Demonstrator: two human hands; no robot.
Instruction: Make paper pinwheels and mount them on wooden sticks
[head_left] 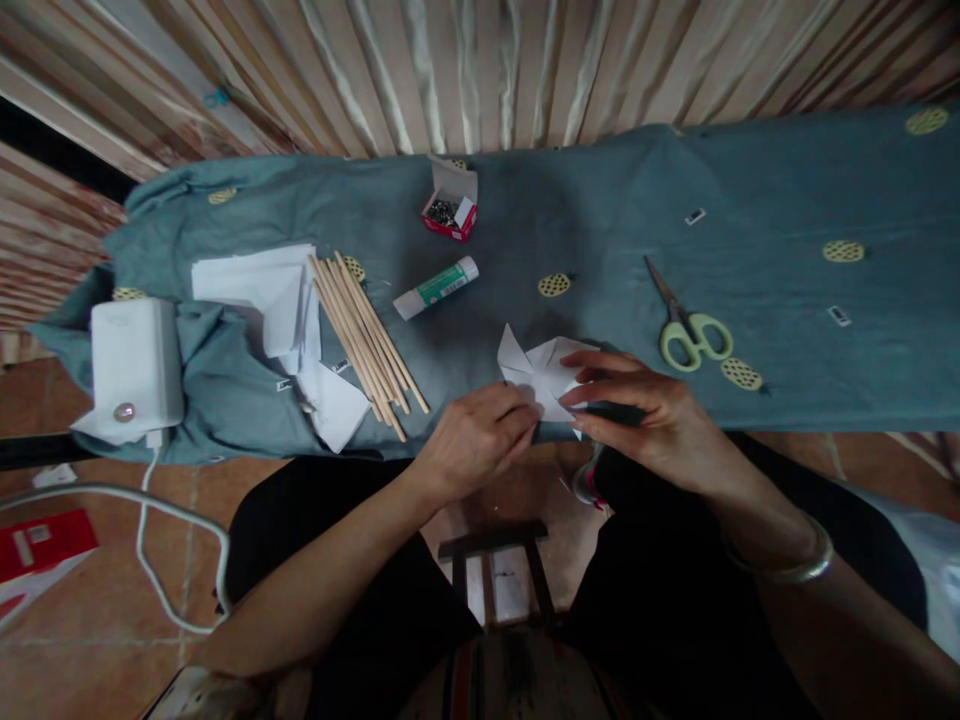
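Observation:
A white paper pinwheel with folded points lies at the near edge of the cloth-covered table. My left hand is closed, pinching its lower left part between thumb and fingers; the fingertips are partly hidden. From the right, my right hand reaches over the pinwheel with fingers apart, the tips touching its right side. A silver bangle circles my right wrist. Beyond the pinwheel, a glue stick with a green label lies on its side. Green-handled scissors rest to the right, blades pointing away.
Several thin wooden sticks lie left of my hands, beside white paper sheets. An opened small red box holds small metal pieces. A white device with a cable sits at the far left. Pleated curtains hang behind the table.

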